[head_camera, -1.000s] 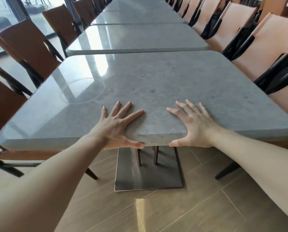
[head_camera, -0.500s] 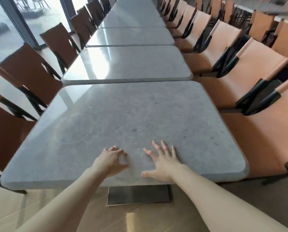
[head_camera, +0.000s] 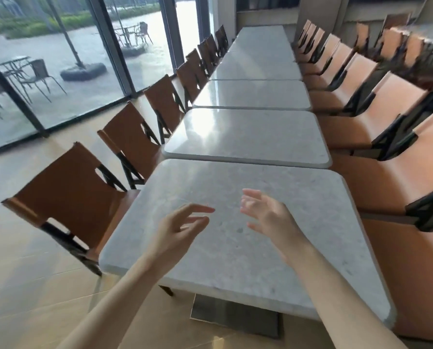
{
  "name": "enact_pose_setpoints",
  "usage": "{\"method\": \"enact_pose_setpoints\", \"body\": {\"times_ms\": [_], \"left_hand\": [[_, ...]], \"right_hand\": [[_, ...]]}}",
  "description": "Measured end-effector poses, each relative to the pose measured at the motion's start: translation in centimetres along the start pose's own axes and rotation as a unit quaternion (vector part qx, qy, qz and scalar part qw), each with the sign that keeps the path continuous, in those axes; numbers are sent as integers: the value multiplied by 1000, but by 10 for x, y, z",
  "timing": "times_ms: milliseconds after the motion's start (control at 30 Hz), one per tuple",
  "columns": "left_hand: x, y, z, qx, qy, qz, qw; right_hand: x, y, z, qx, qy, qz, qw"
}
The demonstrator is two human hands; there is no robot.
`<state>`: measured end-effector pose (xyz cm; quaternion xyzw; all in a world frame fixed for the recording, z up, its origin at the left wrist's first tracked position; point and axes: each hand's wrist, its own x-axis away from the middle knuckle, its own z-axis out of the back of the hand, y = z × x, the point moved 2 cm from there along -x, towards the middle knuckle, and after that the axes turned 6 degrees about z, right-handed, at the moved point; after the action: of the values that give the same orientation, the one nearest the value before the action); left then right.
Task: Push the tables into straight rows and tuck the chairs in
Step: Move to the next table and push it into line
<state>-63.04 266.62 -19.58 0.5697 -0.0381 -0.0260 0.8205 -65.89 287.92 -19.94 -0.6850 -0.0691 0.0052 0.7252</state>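
A grey stone-topped table (head_camera: 235,260) stands nearest me, its far edge close against the second table (head_camera: 248,137) of a long row running away from me. My left hand (head_camera: 177,230) and my right hand (head_camera: 268,215) hover above the near table's top, fingers loosely spread, holding nothing. Brown chairs line the left side, the nearest one (head_camera: 66,197) drawn up to the near table's left edge. Orange-tan chairs (head_camera: 391,182) line the right side, close to the table edges.
Glass doors with dark frames (head_camera: 109,54) run along the left, with patio furniture outside. Bare tan floor (head_camera: 21,285) lies left of the chairs. The near table's metal base plate (head_camera: 235,318) shows under its front edge. More chairs stand at the far right.
Both hands were pressed on the near table's front edge; they have lifted off and now float above the top. My view has risen and swung left.
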Motion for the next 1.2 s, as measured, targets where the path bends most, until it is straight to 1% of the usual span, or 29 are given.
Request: {"method": "enact_pose_setpoints", "body": {"times_ms": [100,200,267,333,400,567,733,800,933,1067,1200], "left_hand": [[39,39,21,46,67,-58,995],[67,62,42,35,116,-102,987],[76,72,56,52,145,-118,981],[82,80,65,84,161,-122,976],[85,88,70,105,156,-126,974],[72,90,78,136,104,-124,977],[38,102,74,168,19,-105,980],[25,111,66,189,-21,-109,976],[3,122,46,194,-88,-117,970],[-12,121,24,201,-142,-113,963],[-13,128,-5,179,-183,-115,960]], "right_hand": [[35,-46,-6,-42,-13,61,997],[58,-81,-12,-121,-16,79,989],[69,-98,-18,-142,-17,90,986],[76,-109,-26,-144,-16,101,984],[83,-116,-36,-139,-12,108,984],[91,-119,-53,-126,16,105,986],[90,-123,-43,-112,107,101,983],[92,-128,-33,-108,145,103,978],[96,-135,-17,-98,209,105,967],[109,-128,-10,-66,242,94,963],[131,-120,7,-60,289,83,952]]}}
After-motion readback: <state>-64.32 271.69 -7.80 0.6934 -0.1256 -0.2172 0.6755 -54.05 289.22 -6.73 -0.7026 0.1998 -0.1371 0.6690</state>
